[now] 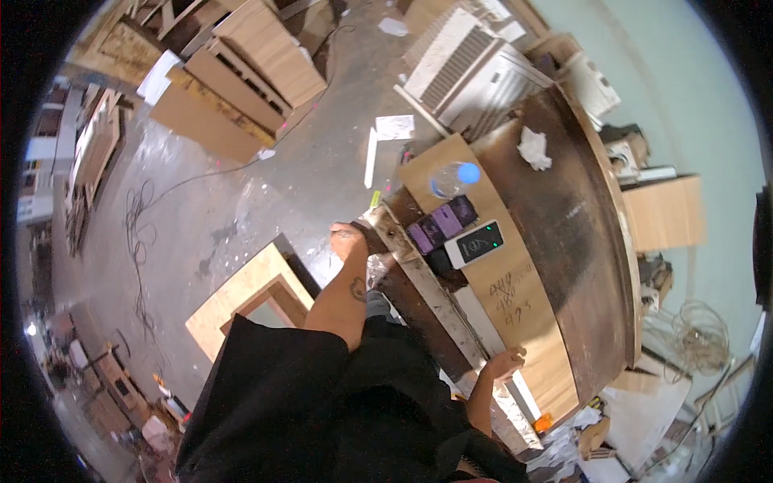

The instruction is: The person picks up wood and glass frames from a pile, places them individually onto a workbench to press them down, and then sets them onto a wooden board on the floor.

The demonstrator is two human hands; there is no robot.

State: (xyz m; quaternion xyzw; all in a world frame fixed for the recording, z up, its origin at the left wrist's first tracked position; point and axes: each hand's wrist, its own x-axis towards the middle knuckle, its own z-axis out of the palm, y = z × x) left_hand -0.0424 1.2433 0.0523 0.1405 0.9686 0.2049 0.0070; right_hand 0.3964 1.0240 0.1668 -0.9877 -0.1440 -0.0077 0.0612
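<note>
My left hand (348, 240) is at the far left corner of the workbench, its fingers curled beside a dark wooden block (372, 238). What those fingers hold, if anything, is hidden. My right hand (505, 364) is over the bench's near edge with bent fingers, above a white strip (481, 320). I cannot make out what is in it. Beside the strip lies a long plywood board (527, 322) with handwriting on it. On the board are a clear bottle with a blue cap (455, 179), a purple and black case (443, 224) and a white device with green lights (475, 244).
The bench's dark top (588, 241) carries crumpled white paper (534, 149). An orange object (543, 422) sits at the board's near end. A wooden frame (262, 302) stands left of me. A cable (138, 241) trails over the floor, and wooden panels (270, 48) stand at the far left.
</note>
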